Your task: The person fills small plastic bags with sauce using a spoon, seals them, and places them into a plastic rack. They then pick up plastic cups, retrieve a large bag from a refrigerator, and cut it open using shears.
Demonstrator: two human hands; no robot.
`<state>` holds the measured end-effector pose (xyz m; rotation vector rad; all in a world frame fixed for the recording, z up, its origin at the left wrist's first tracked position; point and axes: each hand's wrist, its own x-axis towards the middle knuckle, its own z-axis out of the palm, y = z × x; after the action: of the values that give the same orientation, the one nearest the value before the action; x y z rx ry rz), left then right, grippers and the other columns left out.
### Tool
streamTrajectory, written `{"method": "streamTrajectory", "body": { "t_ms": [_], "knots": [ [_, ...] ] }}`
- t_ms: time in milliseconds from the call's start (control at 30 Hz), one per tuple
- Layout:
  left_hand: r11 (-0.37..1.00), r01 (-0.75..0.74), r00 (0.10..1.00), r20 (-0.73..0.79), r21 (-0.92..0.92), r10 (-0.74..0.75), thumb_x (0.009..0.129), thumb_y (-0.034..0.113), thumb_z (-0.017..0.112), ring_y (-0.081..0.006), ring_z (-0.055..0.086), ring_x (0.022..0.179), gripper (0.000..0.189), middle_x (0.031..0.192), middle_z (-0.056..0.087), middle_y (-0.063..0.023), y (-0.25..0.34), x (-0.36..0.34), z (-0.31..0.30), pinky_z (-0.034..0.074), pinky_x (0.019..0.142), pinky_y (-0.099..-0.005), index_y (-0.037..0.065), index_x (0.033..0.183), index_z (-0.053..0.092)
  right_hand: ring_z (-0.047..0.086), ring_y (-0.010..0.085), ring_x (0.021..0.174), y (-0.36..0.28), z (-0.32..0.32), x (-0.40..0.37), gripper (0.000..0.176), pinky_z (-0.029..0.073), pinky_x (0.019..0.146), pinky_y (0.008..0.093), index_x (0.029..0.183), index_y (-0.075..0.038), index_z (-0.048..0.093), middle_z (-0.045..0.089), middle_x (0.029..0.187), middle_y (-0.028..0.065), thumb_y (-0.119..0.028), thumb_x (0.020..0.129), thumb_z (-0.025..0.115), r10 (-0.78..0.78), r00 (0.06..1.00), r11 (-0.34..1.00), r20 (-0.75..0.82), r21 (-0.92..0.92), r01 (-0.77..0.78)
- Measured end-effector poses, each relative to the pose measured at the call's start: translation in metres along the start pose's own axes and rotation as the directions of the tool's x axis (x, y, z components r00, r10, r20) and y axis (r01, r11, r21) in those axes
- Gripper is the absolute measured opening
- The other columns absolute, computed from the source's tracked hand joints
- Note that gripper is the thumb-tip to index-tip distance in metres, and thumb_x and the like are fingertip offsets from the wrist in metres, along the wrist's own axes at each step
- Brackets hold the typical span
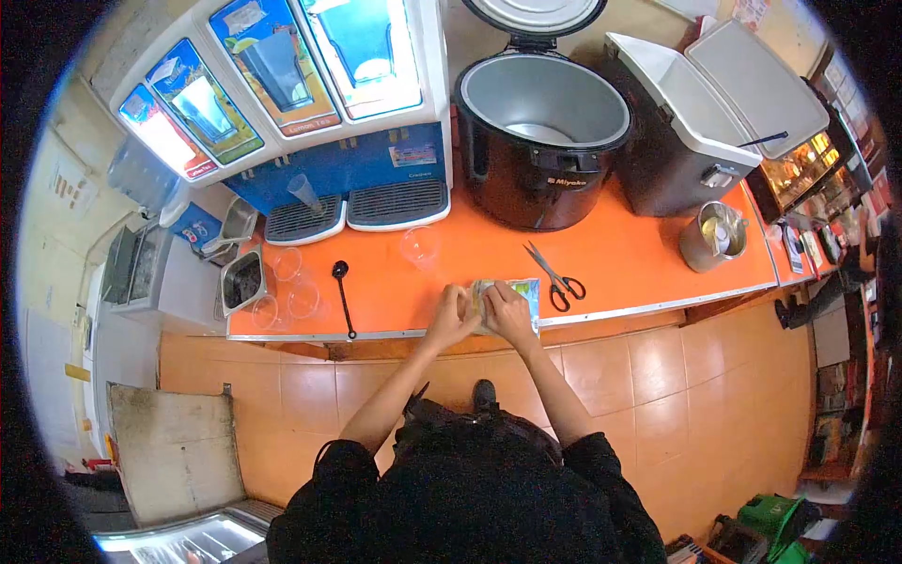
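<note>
Both of my hands are close together over the front edge of the orange counter. My left hand is closed, its fingers pinched at the left side of a small, pale packet. My right hand grips the same packet from the right. The packet is mostly hidden by my fingers. Beneath my right hand lies a blue and green printed pouch. Black-handled scissors lie partly open just right of the pouch.
A black long-handled spoon and several clear cups are on the left. Behind stand a drink dispenser, a large open black cooker and an open cooler box. A metal jug stands at right.
</note>
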<state>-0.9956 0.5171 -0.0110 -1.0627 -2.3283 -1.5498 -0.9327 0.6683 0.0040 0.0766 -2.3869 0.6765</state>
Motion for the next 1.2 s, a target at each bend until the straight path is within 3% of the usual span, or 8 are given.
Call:
{"method": "streamTrajectory", "body": {
  "t_ms": [133,400,633,767,800,833,1067,1200],
  "knots": [
    [0.973,-0.030,0.988,0.155,0.227,-0.006,0.080,0.008,0.064,-0.0363,0.061,0.072,0.029,0.089,0.056,-0.0175,-0.001,0.015,0.007,0.052,0.064,-0.0428,0.003,0.105,0.049,0.058,0.0343,0.066,0.002,0.004,-0.001,0.011,0.048,0.055,0.0418,0.082,-0.003,0.056,0.054,0.078,0.0136,-0.003,0.075,0.065,0.068,0.998,0.994,0.001,0.087,-0.068],
    [0.897,0.081,0.966,0.189,0.434,-0.179,0.087,0.010,0.053,-0.0443,0.063,0.079,0.038,0.101,0.059,-0.0241,0.004,0.017,0.023,0.054,0.066,-0.0516,0.007,0.124,0.047,0.060,0.0409,0.077,-0.001,0.012,-0.006,0.019,0.052,0.064,0.0453,0.093,0.001,0.057,0.054,0.090,0.0213,0.000,0.074,0.063,0.105,0.993,0.993,-0.048,0.051,-0.103],
    [0.951,0.200,0.971,0.083,0.234,-0.225,0.091,0.013,0.052,-0.0421,0.063,0.080,0.020,0.090,0.065,-0.0234,-0.001,0.027,0.025,0.052,0.064,-0.0476,0.002,0.104,0.063,0.057,0.0380,0.086,-0.001,0.004,-0.005,0.021,0.048,0.071,0.0474,0.095,-0.002,0.054,0.053,0.089,0.0187,-0.006,0.077,0.063,0.174,0.985,0.976,0.018,0.126,-0.175],
    [0.919,0.385,0.923,0.026,-0.084,-0.384,0.094,0.021,0.056,-0.0221,0.058,0.065,0.021,0.075,0.062,-0.0090,-0.018,0.037,0.040,0.045,0.058,-0.0332,0.003,0.091,0.066,0.049,0.0371,0.106,0.019,0.010,-0.004,0.036,0.038,0.089,0.0514,0.114,-0.003,0.054,0.053,0.109,0.0202,-0.023,0.084,0.056,0.226,0.972,0.957,-0.062,-0.172,-0.233],
    [0.886,0.320,0.925,-0.091,-0.337,-0.369,0.095,0.025,0.059,-0.0125,0.049,0.053,0.024,0.066,0.056,0.0005,-0.018,0.038,0.050,0.039,0.052,-0.0286,0.004,0.087,0.066,0.045,0.0375,0.112,0.020,0.008,-0.008,0.041,0.034,0.094,0.0521,0.119,-0.003,0.053,0.051,0.118,0.0220,-0.029,0.086,0.053,0.251,0.967,0.936,-0.043,-0.243,-0.254],
    [0.664,0.442,0.850,0.044,-0.604,-0.525,0.096,0.027,0.055,-0.0089,0.056,0.076,0.031,0.073,0.060,-0.0010,-0.019,0.041,0.062,0.043,0.070,-0.0265,0.000,0.088,0.066,0.047,0.0378,0.111,0.027,0.005,-0.007,0.042,0.035,0.093,0.0504,0.125,-0.004,0.050,0.050,0.121,0.0218,-0.026,0.089,0.048,0.304,0.953,0.952,0.018,-0.044,-0.303],
    [0.217,0.661,0.650,0.404,-0.719,-0.644,0.096,0.028,0.057,-0.0049,0.032,0.038,0.026,0.056,0.041,0.0066,0.044,0.080,0.035,0.024,0.034,-0.0215,0.013,0.075,0.055,0.049,0.0408,0.111,0.028,-0.025,0.006,0.032,0.038,0.096,0.0463,0.120,0.000,0.049,0.053,0.113,0.0225,-0.016,0.093,0.043,0.392,0.920,0.867,-0.019,0.343,-0.362],
    [0.051,0.658,0.628,0.511,-0.751,-0.587,0.097,0.024,0.053,-0.0077,0.031,0.037,0.031,0.052,0.039,0.0039,0.030,0.087,0.036,0.024,0.035,-0.0243,0.015,0.068,0.046,0.054,0.0418,0.104,0.035,-0.031,0.003,0.028,0.043,0.089,0.0459,0.116,0.001,0.049,0.055,0.108,0.0237,-0.017,0.095,0.044,0.396,0.918,0.871,-0.035,0.329,-0.363]
  ]
}}
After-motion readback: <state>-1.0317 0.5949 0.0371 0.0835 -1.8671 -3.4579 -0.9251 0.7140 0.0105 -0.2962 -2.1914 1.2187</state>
